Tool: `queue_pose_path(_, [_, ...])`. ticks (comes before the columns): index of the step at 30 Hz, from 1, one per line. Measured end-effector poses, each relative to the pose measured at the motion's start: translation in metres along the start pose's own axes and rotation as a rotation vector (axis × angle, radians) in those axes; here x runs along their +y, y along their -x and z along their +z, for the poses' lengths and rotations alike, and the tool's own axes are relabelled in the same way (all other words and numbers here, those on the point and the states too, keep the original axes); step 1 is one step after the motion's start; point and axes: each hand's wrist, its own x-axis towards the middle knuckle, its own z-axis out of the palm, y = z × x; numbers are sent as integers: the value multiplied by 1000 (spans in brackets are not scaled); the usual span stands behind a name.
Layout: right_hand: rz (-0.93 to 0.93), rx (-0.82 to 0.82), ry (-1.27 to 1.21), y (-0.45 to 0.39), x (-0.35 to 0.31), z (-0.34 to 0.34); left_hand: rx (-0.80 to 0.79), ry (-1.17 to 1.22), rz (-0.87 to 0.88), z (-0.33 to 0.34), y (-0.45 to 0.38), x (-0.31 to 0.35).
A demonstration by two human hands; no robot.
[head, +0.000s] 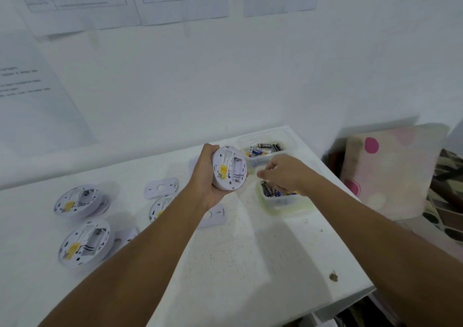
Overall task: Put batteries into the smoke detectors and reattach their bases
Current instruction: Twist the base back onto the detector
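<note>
The left hand [209, 176] grips a smoke detector [229, 168] by its rim, lifted off the surface [250, 246] and tilted so its open back faces the camera; the battery bay in it looks empty, with loose wires showing. The right hand [283, 173] reaches over the near battery tub [283, 201], fingers curled downward toward the batteries [269, 190] inside. Whether it already pinches one I cannot tell, since the fingertips are blurred and partly hidden behind the hand. Both forearms stretch forward from the lower edge of the view, the left wrist bent inward, the right palm turned down.

A second tub [265, 148] of batteries sits just beyond, near the wall. To the left, three more detectors [85, 241] lie back-up on the surface with their bays open, and flat bases [161, 188] lie loose beside them, unattached. So the work seems to be at an early stage: no detector visibly holds a battery and no base is refitted.
</note>
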Motion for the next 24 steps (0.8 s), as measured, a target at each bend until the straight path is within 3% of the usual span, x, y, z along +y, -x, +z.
queue_pose_path(5, [-26, 85, -93, 4, -8, -1, 18, 3, 1, -3, 0, 0])
queue_pose_path(9, [-20, 49, -179, 3, -8, 3, 28, 7, 3, -4, 1, 0])
queue_pose_path(16, [-68, 104, 16, 7, -9, 4, 26, 43, 12, -6, 1, 1])
queue_pose_path(24, [-243, 168, -68, 0, -45, 27, -6, 90, 11, -19, 19, 19])
